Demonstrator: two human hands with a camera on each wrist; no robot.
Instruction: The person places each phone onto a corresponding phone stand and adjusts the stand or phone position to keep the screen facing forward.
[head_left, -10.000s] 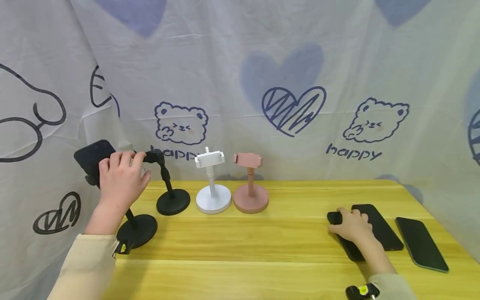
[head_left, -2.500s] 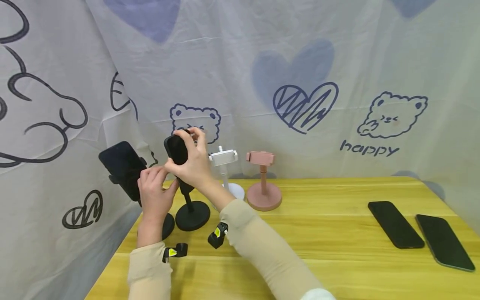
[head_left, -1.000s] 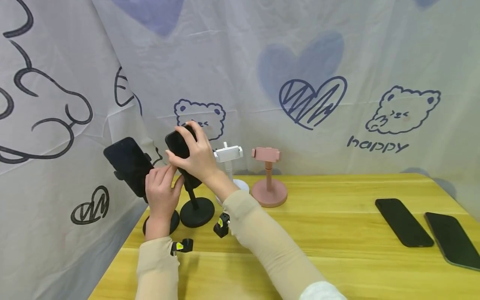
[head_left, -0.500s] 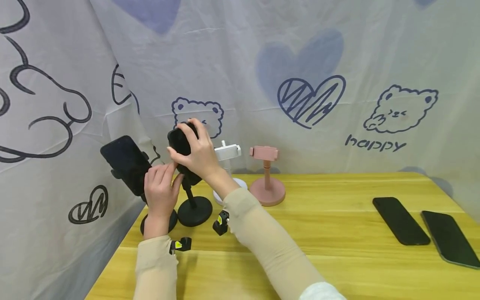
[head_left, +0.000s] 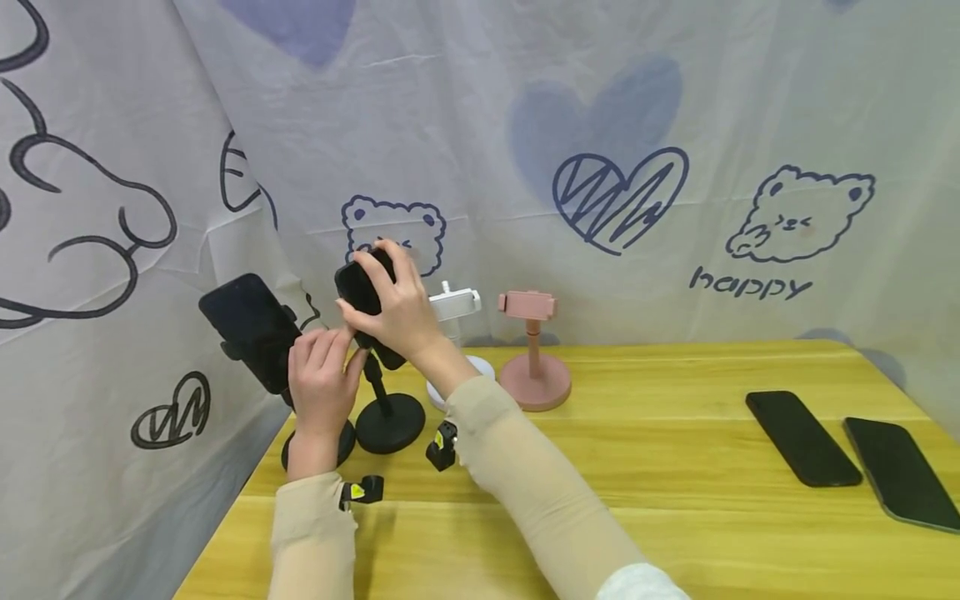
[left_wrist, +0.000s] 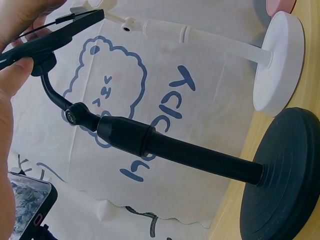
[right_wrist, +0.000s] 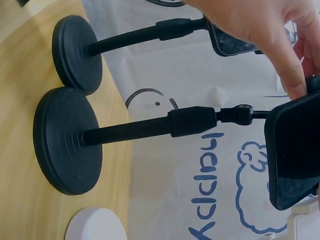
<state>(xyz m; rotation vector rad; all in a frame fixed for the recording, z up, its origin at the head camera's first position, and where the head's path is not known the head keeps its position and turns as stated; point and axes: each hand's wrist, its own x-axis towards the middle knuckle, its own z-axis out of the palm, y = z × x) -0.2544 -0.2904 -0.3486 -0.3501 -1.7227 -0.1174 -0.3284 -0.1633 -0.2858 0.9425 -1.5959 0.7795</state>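
Note:
A black smartphone is tilted against the head of a black phone stand. My right hand grips this phone, thumb on the near edge and fingers over the far one. Lower down, my left hand pinches the stand's clamp beside the phone; its thumb shows under the clamp in the left wrist view. The right wrist view shows the phone's dark screen in front of the clamp, whose grip on the phone is mostly hidden. A second black stand to the left bears another phone.
A white phone stand, partly behind my right hand, and a pink phone stand stand to the right with bare clamps. Two black phones lie flat at the right of the wooden table. A printed curtain hangs behind.
Ten seconds ago my right hand was on a phone at the table's right and my left at the leftmost stand. Both came to the second black stand with that phone; lately they barely move.

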